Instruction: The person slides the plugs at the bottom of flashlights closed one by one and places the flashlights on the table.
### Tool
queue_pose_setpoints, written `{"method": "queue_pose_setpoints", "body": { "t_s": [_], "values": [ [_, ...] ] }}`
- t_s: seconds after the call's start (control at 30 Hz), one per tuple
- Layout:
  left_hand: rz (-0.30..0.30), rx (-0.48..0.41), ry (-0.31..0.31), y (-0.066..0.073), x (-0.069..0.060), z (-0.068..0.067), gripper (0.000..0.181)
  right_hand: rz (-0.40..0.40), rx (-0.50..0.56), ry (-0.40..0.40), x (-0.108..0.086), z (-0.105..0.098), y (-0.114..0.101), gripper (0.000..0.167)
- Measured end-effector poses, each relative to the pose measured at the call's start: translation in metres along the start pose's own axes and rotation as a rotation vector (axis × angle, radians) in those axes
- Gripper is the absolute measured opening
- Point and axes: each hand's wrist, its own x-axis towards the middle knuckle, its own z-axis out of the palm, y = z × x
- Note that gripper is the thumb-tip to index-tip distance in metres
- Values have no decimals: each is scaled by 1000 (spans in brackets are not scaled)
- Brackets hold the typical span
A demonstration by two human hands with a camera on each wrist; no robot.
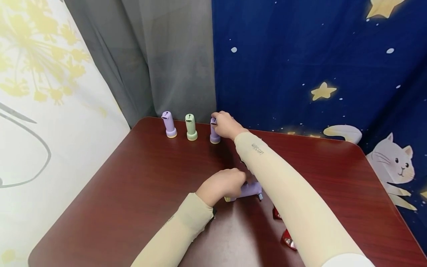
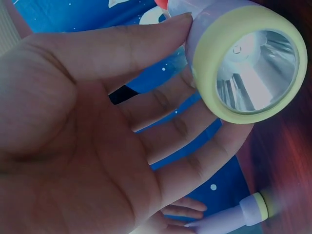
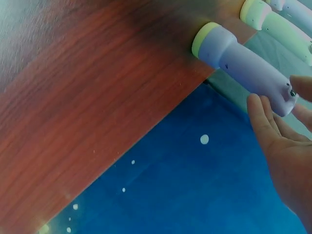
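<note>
Near the table's back edge, my right hand (image 1: 228, 125) has its thumb and fingers about the upper end of a purple flashlight (image 3: 251, 70), which stands upright on its yellow-rimmed head. My left hand (image 1: 222, 185) holds another purple flashlight (image 1: 251, 189) sideways above the middle of the table, thumb on one side and fingers on the other. Its yellow rim and reflector (image 2: 258, 73) face the left wrist camera. To the left of the right hand stand a green flashlight (image 1: 191, 128) and a lighter purple flashlight (image 1: 169, 125), both head down.
Two shiny red objects (image 1: 288, 239) lie partly hidden under my right forearm; their kind is unclear. The dark red wooden table (image 1: 133, 185) ends at a grey curtain (image 1: 181, 59) and a blue star-patterned curtain (image 1: 283, 66). A patterned white cloth (image 1: 50, 129) hangs on the left.
</note>
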Motion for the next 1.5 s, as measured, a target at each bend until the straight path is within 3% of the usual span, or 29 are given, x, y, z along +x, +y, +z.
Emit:
{"method": "queue_pose_setpoints", "body": {
  "t_s": [0.13, 0.3, 0.47, 0.57, 0.73, 0.83, 1.0, 1.23, 1.33, 1.43, 1.5],
  "values": [
    [4, -6, 16, -1, 2, 3, 4, -5, -10, -6, -7, -10, 4, 56],
    [11, -9, 97, -8, 6, 7, 19, -41, 9, 24, -14, -27, 7, 52],
    [10, -46, 84, -7, 7, 13, 27, -56, 1, 43, -27, -44, 8, 44],
    [35, -44, 84, -8, 6, 17, 22, -77, -24, 40, -34, -48, 6, 41],
    [67, -75, 127, -18, 3, 16, 27, -128, -3, 52, -50, -58, 0, 37],
    [89, -137, 194, -29, -4, 6, 40, -176, 33, 71, -66, -69, -3, 35],
    [109, -234, 361, -41, -15, -17, 48, -249, 96, 152, -95, -90, 2, 33],
    [63, -321, 535, -43, -30, -35, 50, -152, 275, 201, -140, -97, 15, 30],
    [92, -431, 574, -42, -35, -38, 50, -150, 419, 193, -164, -97, 18, 30],
    [138, -648, 588, -40, -39, -39, 50, -146, 593, 195, -191, -96, 19, 34],
    [164, -805, 585, -37, -42, -39, 51, -124, 655, 210, -210, -94, 19, 36]
  ]
}}
